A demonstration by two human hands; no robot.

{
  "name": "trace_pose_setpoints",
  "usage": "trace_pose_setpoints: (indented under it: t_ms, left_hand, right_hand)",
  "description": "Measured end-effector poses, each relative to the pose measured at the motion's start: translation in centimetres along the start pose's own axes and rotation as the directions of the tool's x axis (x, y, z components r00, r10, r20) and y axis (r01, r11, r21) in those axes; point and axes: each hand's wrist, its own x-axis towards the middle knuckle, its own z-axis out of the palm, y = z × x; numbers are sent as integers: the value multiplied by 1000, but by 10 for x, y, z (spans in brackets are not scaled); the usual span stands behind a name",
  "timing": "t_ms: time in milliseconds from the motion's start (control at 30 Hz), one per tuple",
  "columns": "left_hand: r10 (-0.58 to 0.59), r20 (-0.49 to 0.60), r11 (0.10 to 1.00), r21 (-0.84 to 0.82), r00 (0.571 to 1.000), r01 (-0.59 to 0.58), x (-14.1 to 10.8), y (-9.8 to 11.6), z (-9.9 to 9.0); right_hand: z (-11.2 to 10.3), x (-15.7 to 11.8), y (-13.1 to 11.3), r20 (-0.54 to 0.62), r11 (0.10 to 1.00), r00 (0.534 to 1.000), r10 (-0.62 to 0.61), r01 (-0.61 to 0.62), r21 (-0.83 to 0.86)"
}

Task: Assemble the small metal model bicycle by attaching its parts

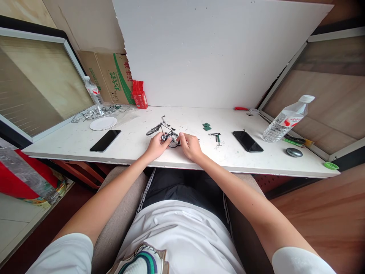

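Note:
A small black model bicycle point(163, 128) is tilted above the white table, its front wheel pointing to the left. My left hand point(156, 146) is closed on it near the rear wheel and the pedal area. At the right side of that wheel, my right hand point(190, 145) has its thumb and finger pinched together. Whether a tiny part sits in that pinch is too small to tell. To the right of my hands lie dark green pieces point(207, 126) and a small green and black tool-like part point(218, 139).
A phone point(105, 140) lies on the left, another phone point(247, 141) on the right. Water bottles point(288, 120) stand at both sides. A white round lid point(103, 123), a tangle of dark plastic frames point(97, 113) and a red box point(140, 97) are toward the back left.

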Motion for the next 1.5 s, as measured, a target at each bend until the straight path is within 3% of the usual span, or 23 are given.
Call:
trace_pose_setpoints:
  t_ms: [633, 800, 1500]
  left_hand:
    - [2, 18, 999, 37, 1000, -3, 0, -2, 0]
    - [18, 30, 999, 32, 999, -19, 0, -4, 0]
    - [25, 43, 1000, 17, 999, -26, 0, -2, 0]
  right_hand:
    - [0, -1, 0, 26, 999, 1000, -3, 4, -41]
    - [2, -1, 2, 32, 992, 999, -24, 27, -124]
    - [3, -2, 2, 36, 992, 999, -14, 19, -128]
